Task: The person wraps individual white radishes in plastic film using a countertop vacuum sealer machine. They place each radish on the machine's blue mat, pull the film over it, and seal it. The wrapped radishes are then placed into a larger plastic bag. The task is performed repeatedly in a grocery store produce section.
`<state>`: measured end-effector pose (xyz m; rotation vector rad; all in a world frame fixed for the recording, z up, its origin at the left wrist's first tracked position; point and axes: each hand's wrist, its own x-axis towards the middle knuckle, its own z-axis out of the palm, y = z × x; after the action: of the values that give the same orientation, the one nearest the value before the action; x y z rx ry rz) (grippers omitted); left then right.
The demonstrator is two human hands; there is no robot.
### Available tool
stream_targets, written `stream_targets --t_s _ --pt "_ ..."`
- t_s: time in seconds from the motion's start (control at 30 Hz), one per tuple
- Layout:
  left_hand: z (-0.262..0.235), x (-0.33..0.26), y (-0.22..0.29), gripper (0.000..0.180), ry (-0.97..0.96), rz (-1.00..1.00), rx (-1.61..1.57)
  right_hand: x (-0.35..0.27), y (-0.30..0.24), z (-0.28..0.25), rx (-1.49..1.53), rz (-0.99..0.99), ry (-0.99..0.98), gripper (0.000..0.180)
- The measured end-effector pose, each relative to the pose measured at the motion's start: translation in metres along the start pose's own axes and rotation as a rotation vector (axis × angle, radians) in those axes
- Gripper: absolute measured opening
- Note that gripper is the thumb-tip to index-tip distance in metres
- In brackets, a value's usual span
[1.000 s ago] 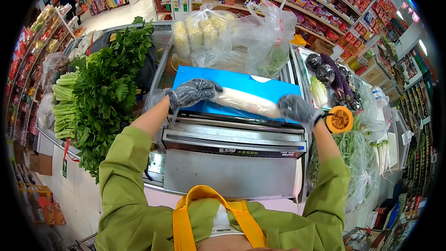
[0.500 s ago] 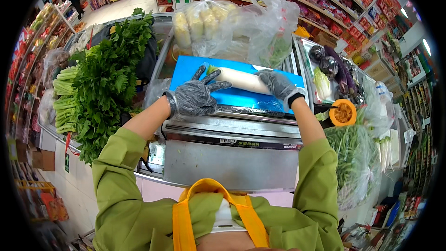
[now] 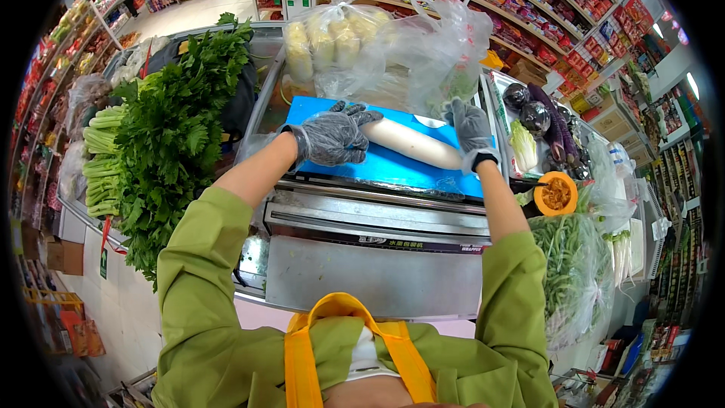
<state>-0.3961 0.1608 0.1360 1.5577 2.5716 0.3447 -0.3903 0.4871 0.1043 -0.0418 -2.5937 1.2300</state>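
Note:
A long white radish lies aslant on a blue board, its right end nearer to me. My left hand, in a clear plastic glove over a dark one, closes round the radish's left end and hides its green top. Beside the right end is my right hand, in a grey glove. Its fingers stretch away from me, off the radish, while the heel of the hand is close to the tip. Whether it touches the tip I cannot tell. The board rests on a metal film-wrapping machine.
Bunches of celery are heaped on the left. Bagged pale cabbages and loose plastic bags lie behind the board. At right are wrapped eggplants, a cut pumpkin and a bag of green beans.
The radish has turned, its right end coming nearer to me. My left hand's spread fingers have closed round its left end. My right hand has come off its top, fingers now pointing away.

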Motion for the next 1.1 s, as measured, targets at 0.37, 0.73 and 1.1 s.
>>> stream_targets --t_s 0.37,0.73,1.1 --pt "0.004 -0.013 -0.024 0.039 0.066 0.001 -0.184 -0.103 -0.073 -0.046 -0.898 -0.67 0.084 0.058" --pt "0.024 -0.031 -0.002 0.043 0.057 -0.053 -0.657 -0.086 -0.025 -0.044 -0.049 -0.05 -0.39 0.039" --pt "0.035 -0.025 -0.014 0.05 0.09 -0.026 -0.795 -0.14 -0.022 -0.035 -0.559 0.072 -0.117 0.039"
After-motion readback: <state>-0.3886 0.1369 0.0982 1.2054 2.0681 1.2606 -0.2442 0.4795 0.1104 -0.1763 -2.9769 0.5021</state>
